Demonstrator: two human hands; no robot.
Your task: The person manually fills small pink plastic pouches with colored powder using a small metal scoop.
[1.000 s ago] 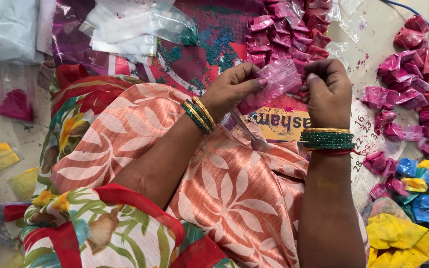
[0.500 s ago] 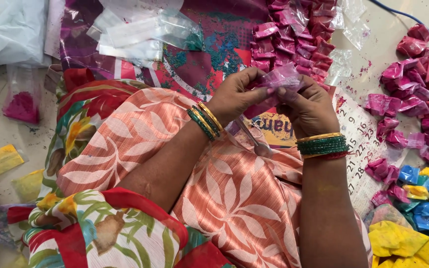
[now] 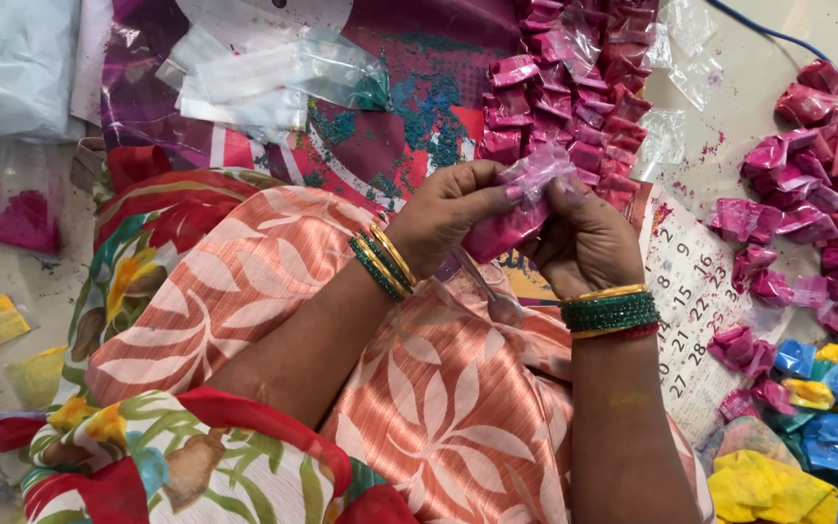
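Note:
My left hand and my right hand meet in front of me over my lap. Together they pinch a small clear plastic packet of pink powder, fingers closed on its crumpled top. A metal spoon lies on the orange leaf-print cloth just below the hands. Both wrists carry green and gold bangles.
A heap of filled pink packets lies beyond the hands, more pink packets at the right. Blue, green and yellow packets sit at the lower right. Empty clear bags lie at upper left, a calendar sheet under my right arm.
The hands have come together from slightly apart, and the packet's top is now gathered between the fingers. The view has shifted a little.

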